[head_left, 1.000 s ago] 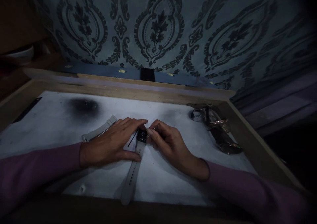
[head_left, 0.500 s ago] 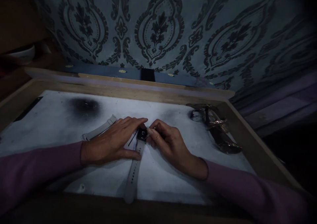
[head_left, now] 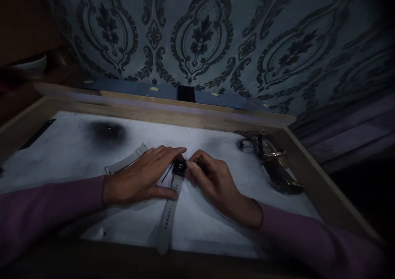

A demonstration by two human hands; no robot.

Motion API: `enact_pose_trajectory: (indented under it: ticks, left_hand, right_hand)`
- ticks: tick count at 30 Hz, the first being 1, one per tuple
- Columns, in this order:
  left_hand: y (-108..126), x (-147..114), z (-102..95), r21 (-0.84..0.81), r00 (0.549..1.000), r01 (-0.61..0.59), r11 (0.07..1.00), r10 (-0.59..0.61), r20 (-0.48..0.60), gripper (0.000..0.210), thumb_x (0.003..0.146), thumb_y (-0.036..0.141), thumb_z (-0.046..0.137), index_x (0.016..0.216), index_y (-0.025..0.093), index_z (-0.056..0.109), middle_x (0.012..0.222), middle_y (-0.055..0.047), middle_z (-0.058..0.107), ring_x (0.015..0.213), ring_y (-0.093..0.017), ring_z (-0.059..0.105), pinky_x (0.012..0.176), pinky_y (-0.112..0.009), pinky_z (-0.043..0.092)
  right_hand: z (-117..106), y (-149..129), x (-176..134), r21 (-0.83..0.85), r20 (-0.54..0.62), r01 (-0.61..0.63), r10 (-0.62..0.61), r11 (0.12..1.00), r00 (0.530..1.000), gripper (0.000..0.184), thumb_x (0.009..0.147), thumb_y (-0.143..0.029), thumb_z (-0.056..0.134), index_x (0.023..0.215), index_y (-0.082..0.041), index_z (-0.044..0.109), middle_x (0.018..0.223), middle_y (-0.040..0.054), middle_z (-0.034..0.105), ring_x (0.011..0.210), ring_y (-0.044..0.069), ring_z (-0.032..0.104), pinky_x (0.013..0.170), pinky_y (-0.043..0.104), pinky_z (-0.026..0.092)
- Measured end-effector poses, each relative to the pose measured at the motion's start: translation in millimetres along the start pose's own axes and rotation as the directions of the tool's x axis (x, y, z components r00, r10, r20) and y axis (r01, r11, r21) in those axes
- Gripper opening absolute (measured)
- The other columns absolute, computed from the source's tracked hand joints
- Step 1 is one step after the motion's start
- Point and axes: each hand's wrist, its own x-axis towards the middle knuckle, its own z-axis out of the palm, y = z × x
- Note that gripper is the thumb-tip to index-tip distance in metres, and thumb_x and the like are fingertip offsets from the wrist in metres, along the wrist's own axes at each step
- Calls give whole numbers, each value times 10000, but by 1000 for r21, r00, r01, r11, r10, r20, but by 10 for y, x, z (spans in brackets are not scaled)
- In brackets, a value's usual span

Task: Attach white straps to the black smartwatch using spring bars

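Note:
A smartwatch (head_left: 180, 167) with a dark square body and a pale perforated strap (head_left: 167, 221) lies in the middle of the white surface. My left hand (head_left: 140, 176) reaches over it from the left. Its fingers are stretched out near the watch's far edge, and its thumb rests on the strap. At the watch's right side my right hand (head_left: 212, 180) is closed in a pinch around something small and thin, mostly hidden by the fingers. A thin dark strip (head_left: 167, 172) sits just left of the watch body. Behind my left hand lies a separate pale strap piece (head_left: 126, 159).
Raised wooden edges (head_left: 311, 159) surround the white surface (head_left: 210, 217). Glasses and dark shiny items (head_left: 279, 170) lie at the right. A flat dark bar (head_left: 37, 135) is at the far left. Behind stands a patterned wall (head_left: 200, 36), with a black block (head_left: 186, 93) at its foot.
The whole view has shifted slightly, so everything appears a little further right. Both hands keep the same pose at the watch.

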Motion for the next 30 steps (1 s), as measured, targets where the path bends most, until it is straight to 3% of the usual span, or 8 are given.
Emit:
enact_pose_trajectory:
  ticks: [8,10,16,30]
  left_hand:
    - [-8,8,12,-8,1000,-21,1000,21,-14,898,817,399,792,1513,282,237,1387,-127,525,1260,-312,504,1056,-506,427]
    - [-1,8,1,-12,1000,-19,1000,18,-9,882,827,402,781,1513,276,243,1406,-133,512,1272,-315,496,1056,-506,427]
    - [-23,-3,4,-7,999,-34,999,34,-10,884,840,394,767,1528,288,221,1466,-136,469,1317,-318,467,1075,-508,410]
    - [-32,0,12,-20,999,-43,999,43,-17,875,843,431,757,1532,297,233,1458,-131,481,1302,-325,478,1070,-518,415]
  right_hand:
    - [30,-38,-32,-322,47,297,-298,899,953,174,983,-137,480,830,-213,512,675,-22,572,556,121,538,522,240,434]
    - [28,-31,-21,-292,41,271,-271,917,962,177,982,-145,484,820,-214,504,662,-28,559,544,116,523,518,238,426]
    - [6,13,19,-10,13,31,-31,999,999,202,996,-226,498,795,-210,494,596,-47,567,492,94,509,500,221,412]
    - [0,20,31,-10,8,3,-3,1000,1000,203,987,-248,506,787,-212,507,577,-49,565,478,95,501,490,227,401]
